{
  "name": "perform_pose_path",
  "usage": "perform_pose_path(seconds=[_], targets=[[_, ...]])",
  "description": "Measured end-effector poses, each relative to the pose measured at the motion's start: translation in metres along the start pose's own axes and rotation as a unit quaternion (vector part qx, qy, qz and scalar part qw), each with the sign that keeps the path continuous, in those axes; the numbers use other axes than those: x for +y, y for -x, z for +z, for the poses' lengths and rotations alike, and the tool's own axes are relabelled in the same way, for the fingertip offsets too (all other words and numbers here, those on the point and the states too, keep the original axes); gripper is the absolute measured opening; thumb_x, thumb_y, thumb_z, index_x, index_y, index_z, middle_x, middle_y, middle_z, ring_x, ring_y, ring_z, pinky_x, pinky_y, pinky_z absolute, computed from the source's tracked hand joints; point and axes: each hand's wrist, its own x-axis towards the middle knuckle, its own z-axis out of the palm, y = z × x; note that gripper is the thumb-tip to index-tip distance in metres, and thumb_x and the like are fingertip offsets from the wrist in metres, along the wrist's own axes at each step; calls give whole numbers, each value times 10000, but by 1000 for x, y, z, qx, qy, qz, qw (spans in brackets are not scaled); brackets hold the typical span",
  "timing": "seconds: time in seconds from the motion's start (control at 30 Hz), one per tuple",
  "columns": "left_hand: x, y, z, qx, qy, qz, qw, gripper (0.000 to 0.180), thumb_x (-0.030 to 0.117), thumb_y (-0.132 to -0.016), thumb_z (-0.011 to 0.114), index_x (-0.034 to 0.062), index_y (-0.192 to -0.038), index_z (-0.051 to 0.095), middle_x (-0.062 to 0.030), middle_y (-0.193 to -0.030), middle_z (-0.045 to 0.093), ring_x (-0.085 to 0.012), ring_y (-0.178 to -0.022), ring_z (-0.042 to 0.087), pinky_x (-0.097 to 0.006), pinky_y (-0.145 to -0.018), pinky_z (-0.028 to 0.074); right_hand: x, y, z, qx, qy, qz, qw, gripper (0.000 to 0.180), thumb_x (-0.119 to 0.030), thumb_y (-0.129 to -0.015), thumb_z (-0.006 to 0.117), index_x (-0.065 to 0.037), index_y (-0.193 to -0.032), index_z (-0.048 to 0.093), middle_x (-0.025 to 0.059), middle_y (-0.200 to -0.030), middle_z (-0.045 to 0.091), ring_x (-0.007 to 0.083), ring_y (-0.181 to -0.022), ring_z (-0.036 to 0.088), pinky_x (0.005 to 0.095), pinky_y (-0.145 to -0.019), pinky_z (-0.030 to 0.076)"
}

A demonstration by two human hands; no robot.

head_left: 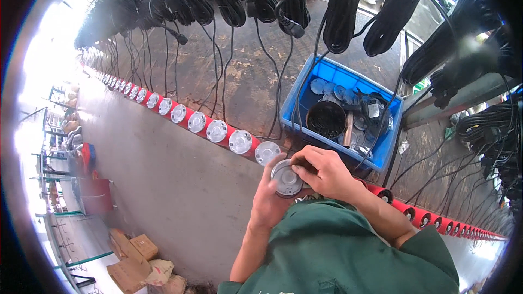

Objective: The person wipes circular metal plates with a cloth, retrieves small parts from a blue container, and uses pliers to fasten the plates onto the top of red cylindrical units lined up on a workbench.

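A clear round plastic cover (287, 178) with a raised ring lies in front of my body, at the near end of the left row. Its left edge is gripped by my left hand (263, 202), fingers curled round it. My right hand (328, 173) comes from the right with bent fingers; thumb and forefinger are pinched together at the cover's upper right rim. Whatever sits between those fingertips is too small to make out. Just beyond stands a red cylinder capped with a similar clear cover (267, 153). What lies under the held cover is mostly hidden.
A blue crate (299, 95) holds loose clear discs, a black round tub (326, 120) of small dark pieces and a hammer-like wooden handle (348, 129). Black cable bundles (342, 11) hang overhead. Uncapped red cylinders (409, 214) line the right; cardboard boxes (143, 246) sit lower left.
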Motion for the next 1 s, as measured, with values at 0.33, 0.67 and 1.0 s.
perform_pose_path(seconds=[0.33,0.67,1.0], targets=[[6,-1,15,37,-58,-12,998,826,-126,-781,472,47,-1586,402,-184,-1508,552,-341,-1439,542,-547,-1215,449,5,-8,0,44,64,-41,996,169,-68,-945,745,-9,-1090,683,180,-995,729,386,-891,734,422,-769,577],[-12,-21,-3,101,127,117,980,922,-157,-668,465,127,-1545,490,-266,-1458,578,-484,-1392,547,-599,-1264,379,32,33,50,85,-229,239,940,188,-99,-974,744,-19,-1037,586,10,-887,619,82,-813,552,289,-714,497],[-16,-20,-23,30,173,83,981,651,-1,-907,642,166,-1520,500,-239,-1489,560,-496,-1429,504,-644,-1230,379,156,-39,-51,98,353,225,903,195,-222,-883,755,-66,-999,760,197,-948,774,399,-938,758,489,-843,610]])
